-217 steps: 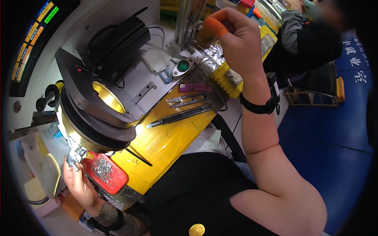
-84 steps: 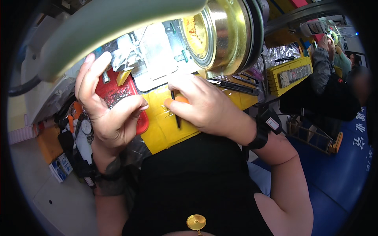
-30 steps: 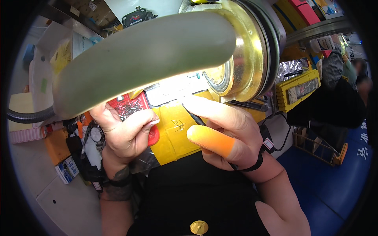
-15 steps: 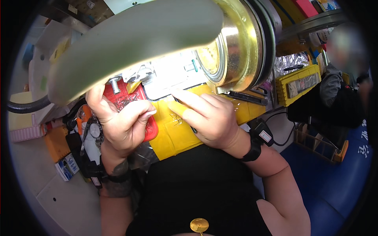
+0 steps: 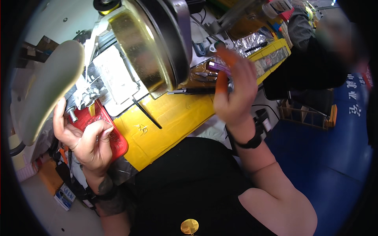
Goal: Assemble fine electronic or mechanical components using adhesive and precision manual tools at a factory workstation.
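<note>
My left hand [image 5: 88,143] is at the left beside a red tray [image 5: 121,141]. Its index finger reaches up next to a metal screw [image 5: 71,113] on a small silver clamp [image 5: 84,96]; the other fingers are curled with the thumb bent over. Whatever they may hold is hidden. My right hand [image 5: 238,92], slightly blurred, is lifted over the right side of the bench, thumb and fingers apart, with orange coverings on some fingertips. Nothing shows in it. Beyond its thumb lies a purple-handled tool [image 5: 216,67]. A black stick-like tool [image 5: 146,113] lies on the yellow mat [image 5: 169,122].
A large round brass-coloured lens housing [image 5: 143,47] overhangs the lit white plate [image 5: 117,74]. A pale curved lamp shade [image 5: 53,90] rises at the left. Fine wire bits [image 5: 140,128] lie on the mat. Another person's dark sleeve [image 5: 307,69] is at the far right.
My right hand has left the mat beside the white plate and moved right and up, its fingers spreading. The view has swung right. My left hand stays by the clamp screw.
</note>
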{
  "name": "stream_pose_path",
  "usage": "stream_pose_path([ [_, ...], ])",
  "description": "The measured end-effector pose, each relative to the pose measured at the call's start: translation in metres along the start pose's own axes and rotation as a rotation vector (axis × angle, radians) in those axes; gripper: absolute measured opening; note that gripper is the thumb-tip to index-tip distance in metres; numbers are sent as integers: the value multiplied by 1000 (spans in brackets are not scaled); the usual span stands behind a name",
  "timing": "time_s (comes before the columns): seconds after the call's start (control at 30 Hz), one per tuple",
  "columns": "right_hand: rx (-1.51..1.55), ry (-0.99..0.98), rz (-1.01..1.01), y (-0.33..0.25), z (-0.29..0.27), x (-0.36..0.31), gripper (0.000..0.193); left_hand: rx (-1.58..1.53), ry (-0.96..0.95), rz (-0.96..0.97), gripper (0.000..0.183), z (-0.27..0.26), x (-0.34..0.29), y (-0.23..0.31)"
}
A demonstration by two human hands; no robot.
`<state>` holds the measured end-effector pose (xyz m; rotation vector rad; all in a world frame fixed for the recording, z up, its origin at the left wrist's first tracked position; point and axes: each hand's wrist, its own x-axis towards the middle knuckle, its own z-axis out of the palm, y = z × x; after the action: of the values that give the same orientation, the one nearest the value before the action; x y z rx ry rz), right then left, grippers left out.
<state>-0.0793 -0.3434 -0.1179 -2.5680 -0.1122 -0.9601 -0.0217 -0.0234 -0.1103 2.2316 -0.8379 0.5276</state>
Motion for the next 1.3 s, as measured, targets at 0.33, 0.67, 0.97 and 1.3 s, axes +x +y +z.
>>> stream_pose_path([
  [0.33,-31,-127,100,24,-17,1,38,-86,10,11,8,6,3,-3],
  [0.67,-29,-469,136,23,-19,2,21,-253,-67,11,7,-10,4,-10],
  [0.97,225,-251,145,25,-16,0,14,-563,157,39,6,-46,28,-15],
  [1.3,335,-517,359,12,-27,-14,29,-623,185,-403,19,-32,0,-60],
])
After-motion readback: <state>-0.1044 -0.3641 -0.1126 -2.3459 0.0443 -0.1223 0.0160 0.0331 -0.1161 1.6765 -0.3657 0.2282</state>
